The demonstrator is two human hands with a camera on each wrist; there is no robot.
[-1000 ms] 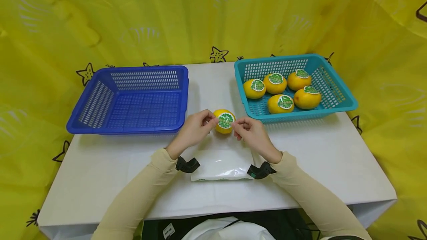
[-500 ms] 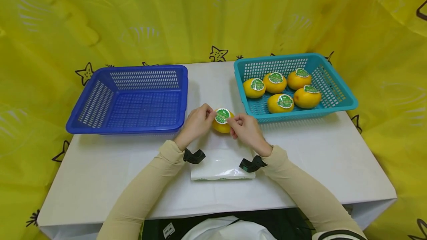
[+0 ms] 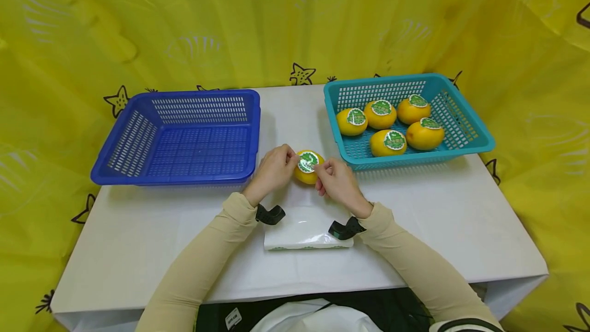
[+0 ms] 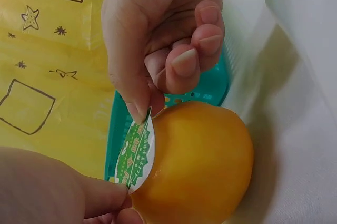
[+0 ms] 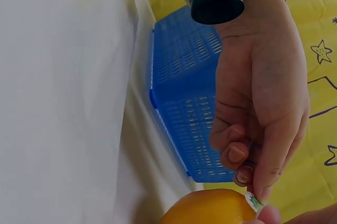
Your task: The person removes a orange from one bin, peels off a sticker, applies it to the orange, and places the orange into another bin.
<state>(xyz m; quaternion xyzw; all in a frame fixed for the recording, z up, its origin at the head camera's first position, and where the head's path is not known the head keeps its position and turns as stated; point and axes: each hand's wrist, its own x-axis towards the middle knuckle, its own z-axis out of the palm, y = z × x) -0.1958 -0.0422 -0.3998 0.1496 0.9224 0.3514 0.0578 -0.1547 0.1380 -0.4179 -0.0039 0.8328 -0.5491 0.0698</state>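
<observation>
A round yellow-orange fruit [image 3: 306, 175] rests on the white table between my hands. On its upper side sits a round green-and-white sticker [image 3: 308, 162]. My left hand [image 3: 276, 167] pinches the sticker's left edge between thumb and forefinger. Opposite it, my right hand [image 3: 340, 182] pinches the right edge. In the left wrist view the sticker [image 4: 138, 155] stands partly off the curved skin of the fruit [image 4: 202, 161], its rim held at both ends. The right wrist view shows only a sliver of the sticker [image 5: 254, 201] at the left fingertips.
A blue basket [image 3: 251, 165] stands at the left. At the right, a teal basket [image 3: 410, 160] holds several stickered yellow fruits [image 3: 388, 143]. A glossy white sheet with green edge marks [image 3: 306, 232] lies below the hands. A yellow curtain [image 3: 276, 24] hangs behind the table.
Both hands have shifted closer together and the sticker has moved slightly up and left on the fruit. Over the last half second they have hardly moved.
</observation>
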